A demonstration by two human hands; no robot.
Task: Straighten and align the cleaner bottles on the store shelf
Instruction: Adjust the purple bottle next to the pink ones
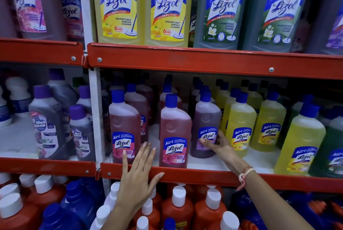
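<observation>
On the middle shelf stand blue-capped cleaner bottles. A pink bottle [124,129] is at the left front, a second pink bottle [174,136] beside it, then a purple bottle [206,118] set further back. My right hand [220,146] grips the lower part of the purple bottle, thumb across its label. My left hand [138,174] lies flat with fingers apart on the red shelf edge [185,175], fingertips between the two pink bottles, holding nothing. Yellow bottles [241,127] fill the row to the right.
Large yellow and green bottles [118,6] stand on the upper shelf behind a red rail [204,60]. Grey purple-capped bottles [48,122] fill the left bay past a white upright [95,118]. Orange and blue white-capped bottles [178,209] sit below. A green bottle [330,148] is at far right.
</observation>
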